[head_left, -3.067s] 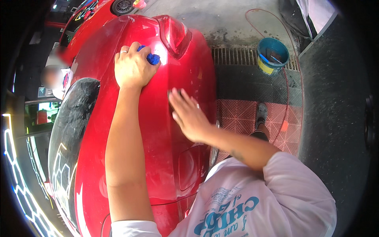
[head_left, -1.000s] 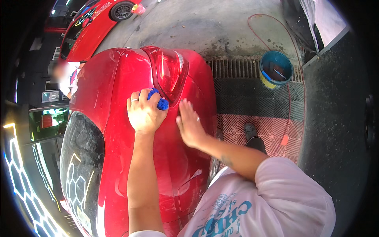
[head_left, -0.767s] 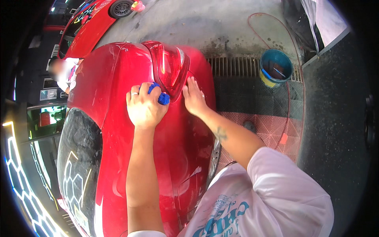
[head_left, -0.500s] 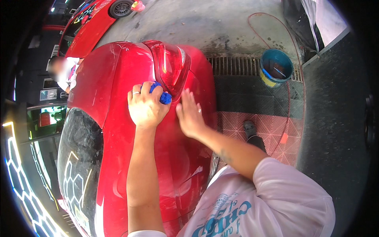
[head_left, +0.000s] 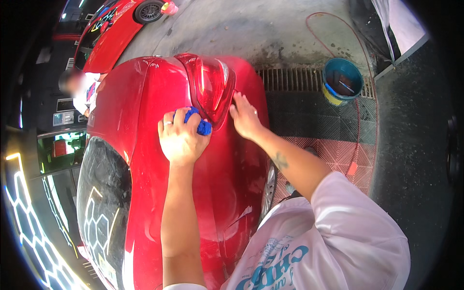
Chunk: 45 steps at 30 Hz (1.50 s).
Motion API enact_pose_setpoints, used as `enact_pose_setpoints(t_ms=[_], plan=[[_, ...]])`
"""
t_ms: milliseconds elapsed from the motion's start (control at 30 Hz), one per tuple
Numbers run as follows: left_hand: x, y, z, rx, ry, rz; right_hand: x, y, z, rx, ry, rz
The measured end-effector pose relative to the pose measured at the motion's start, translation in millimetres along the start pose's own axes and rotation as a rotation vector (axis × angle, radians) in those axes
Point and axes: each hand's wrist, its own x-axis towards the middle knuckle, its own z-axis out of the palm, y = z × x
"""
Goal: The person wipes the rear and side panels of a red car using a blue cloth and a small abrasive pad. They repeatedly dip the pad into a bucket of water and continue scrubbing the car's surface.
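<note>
A blue fluffy cloth (head_left: pixel 204 127), bunched up, is gripped in my left hand (head_left: pixel 182 140), a ring on one finger. This hand presses the cloth to the red car's body (head_left: pixel 159 104), just left of the tail light's pointed lower corner. Lying flat with fingers stretched, my right hand (head_left: pixel 247 118) rests beside the right edge of the tail light (head_left: pixel 211 87) and holds nothing. The light is red with a clear strip. Part of the cloth is hidden under my left fingers.
A teal bucket (head_left: pixel 358 77) stands by the floor grate (head_left: pixel 299 80), with a red hose (head_left: pixel 358 123) running past it. Another red car (head_left: pixel 112 36) is at the far left. A person (head_left: pixel 87 89) is beyond my car's far side. The dark rear window (head_left: pixel 104 193) lies left.
My right hand has slid right and slightly forward, from below the tail light's corner to its right edge. The left hand stays at nearly the same spot with the cloth.
</note>
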Motion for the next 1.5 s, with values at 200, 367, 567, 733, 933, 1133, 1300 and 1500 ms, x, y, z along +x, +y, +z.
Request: enact_pose_setpoints(t_ms=[200, 367, 567, 733, 933, 1133, 1300, 1500], plan=[[-2, -1, 1, 0.013, 0.002, -0.023, -33, -2, 8, 0.009, 0.017, -0.074], [-4, -2, -1, 0.002, 0.005, -0.017, 6, 19, -12, 0.066, -0.036, -0.055], [1, 3, -1, 0.021, -0.005, -0.034, -23, 10, 7, 0.067, 0.116, -0.194], [0, -1, -2, 0.021, -0.015, -0.031, -59, -26, 8, -0.016, -0.003, -0.091], [-2, -1, -1, 0.016, 0.001, -0.024, -19, -13, 10, 0.093, -0.035, -0.059], [3, 1, 0, 0.007, 0.001, -0.012, 14, -25, -22, 0.025, -0.029, -0.014], [-2, -1, 2, 0.044, 0.016, -0.005, -27, -30, -12, -0.054, -0.125, -0.043], [-2, -1, 2, 0.041, 0.014, 0.007, 2, -20, -12, -0.057, -0.058, -0.054]])
